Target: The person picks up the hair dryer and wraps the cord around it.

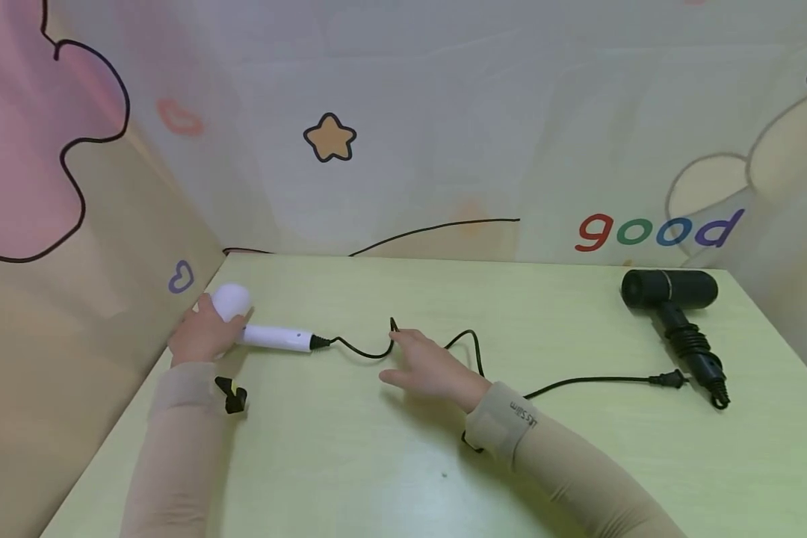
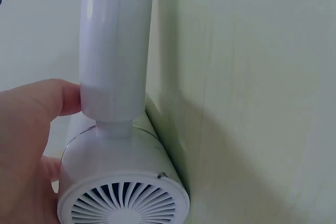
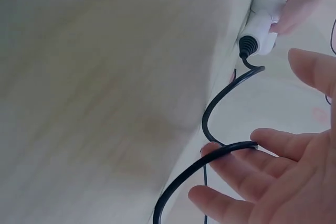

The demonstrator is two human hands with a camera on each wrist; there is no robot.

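A white hair dryer (image 1: 279, 338) lies at the left of the table, its handle pointing right. My left hand (image 1: 202, 332) grips it around the head, near the joint with the handle. In the left wrist view the thumb presses the base of the handle (image 2: 116, 45), above the slotted rear grille (image 2: 123, 208). From the handle a black power cord (image 1: 363, 354) runs right. My right hand (image 1: 437, 370) is over this cord with fingers spread and loosely extended; in the right wrist view the cord (image 3: 181, 182) crosses the fingers (image 3: 236, 174), without a grip.
A black hair dryer (image 1: 672, 288) lies at the right, its own cord (image 1: 690, 342) wound round the handle. The white dryer's plug (image 1: 667, 379) lies beside that handle. A printed cloth (image 1: 430, 134) stands behind the pale table (image 1: 323, 448) and along its sides.
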